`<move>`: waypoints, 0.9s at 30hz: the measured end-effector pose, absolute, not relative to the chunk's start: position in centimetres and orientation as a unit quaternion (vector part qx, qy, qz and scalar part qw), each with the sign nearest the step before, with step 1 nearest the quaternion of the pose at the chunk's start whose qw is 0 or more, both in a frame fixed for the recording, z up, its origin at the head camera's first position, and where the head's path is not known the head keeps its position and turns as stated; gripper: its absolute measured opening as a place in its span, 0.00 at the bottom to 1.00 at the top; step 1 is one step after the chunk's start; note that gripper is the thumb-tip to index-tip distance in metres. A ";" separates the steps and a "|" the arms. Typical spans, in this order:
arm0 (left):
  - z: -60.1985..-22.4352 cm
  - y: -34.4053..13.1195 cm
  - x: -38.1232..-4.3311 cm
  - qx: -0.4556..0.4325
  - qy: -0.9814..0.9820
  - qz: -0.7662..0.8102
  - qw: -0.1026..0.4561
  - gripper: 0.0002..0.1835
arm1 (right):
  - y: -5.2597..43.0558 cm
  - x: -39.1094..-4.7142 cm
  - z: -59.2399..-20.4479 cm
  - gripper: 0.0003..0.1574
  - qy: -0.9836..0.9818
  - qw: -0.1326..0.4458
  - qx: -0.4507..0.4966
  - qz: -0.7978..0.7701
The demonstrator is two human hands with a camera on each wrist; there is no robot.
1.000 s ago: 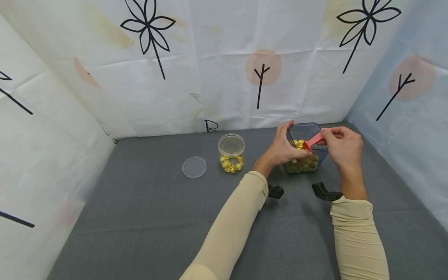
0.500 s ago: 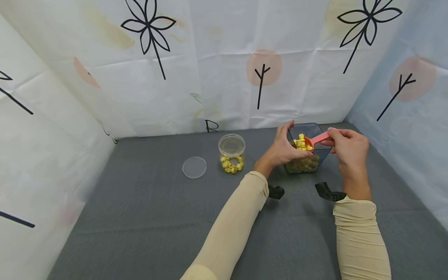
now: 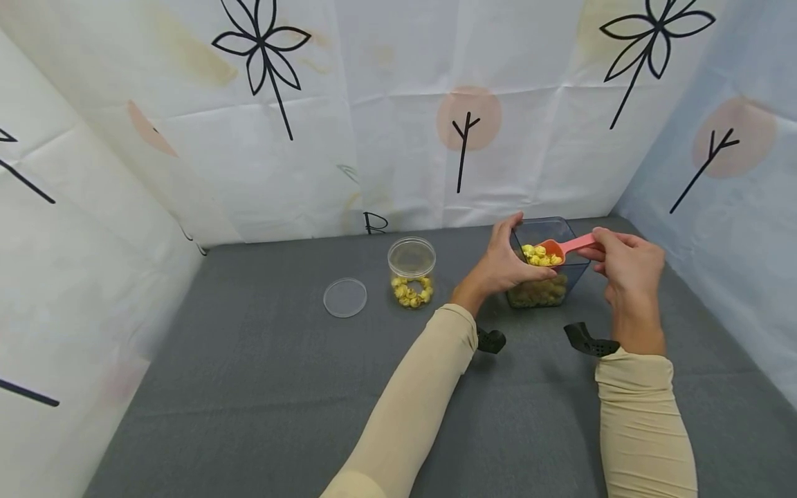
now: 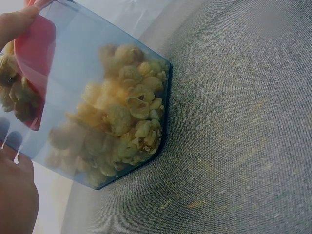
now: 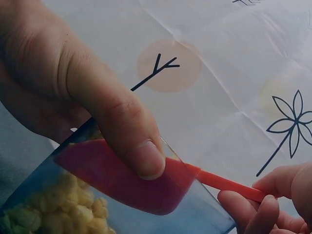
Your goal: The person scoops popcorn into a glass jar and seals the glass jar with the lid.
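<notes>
Scoop: the pink scoop [image 3: 569, 247] sits right of center, its bowl inside the clear box [image 3: 575, 278], above the pile at the bottom and carrying popcorn [image 3: 542, 257]; its handle slants out past the right rim.
Left hand: the left hand [image 3: 501, 265] grips the box at its left corner, thumb across the near wall, fingers by the far edge.
Right hand: the right hand [image 3: 630, 272] pinches the end of the handle between thumb and fingers.
Scooping: the step in hand looks like gathering a load — the bowl is filled but not yet out of the box.
Lift: the next move probably calls for a level bowl, a slow rise over the rim and a steady box; a tilt could drop pieces.
Jar: the round jar [image 3: 412, 261] stands at center, uncapped, with popcorn low inside; a clear disc, likely its lid [image 3: 345, 298], lies flat just to its left.
Edges: the box stands near the back of the counter [image 3: 261, 380], close to the printed cloth [image 3: 386, 131]; whether handle and rim touch, I cannot tell.
Room: gray surface stretches across the lower left of the frame; between box and jar, the left hand and wrist fill part of the gap — a path over them needs height.
</notes>
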State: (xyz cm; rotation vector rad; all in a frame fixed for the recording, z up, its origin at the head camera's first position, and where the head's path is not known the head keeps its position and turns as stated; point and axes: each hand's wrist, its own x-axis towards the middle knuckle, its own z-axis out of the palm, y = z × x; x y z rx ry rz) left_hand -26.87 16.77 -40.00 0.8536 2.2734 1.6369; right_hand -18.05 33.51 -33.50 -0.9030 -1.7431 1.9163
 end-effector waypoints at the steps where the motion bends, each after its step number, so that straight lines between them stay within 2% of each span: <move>1: -40.0 16.8 -26.9 0.290 0.772 0.555 0.106 0.62 | 33.6 -18.1 -33.5 0.04 -0.617 0.198 -0.325 0.689; 12: -40.0 16.8 -26.8 0.282 0.772 0.558 0.109 0.62 | 34.1 -17.9 -33.4 0.07 -0.600 0.169 -0.326 0.710; 27: -40.1 16.8 -26.9 0.283 0.770 0.561 0.110 0.62 | 35.2 -18.5 -34.8 0.09 -0.531 0.182 -0.342 0.753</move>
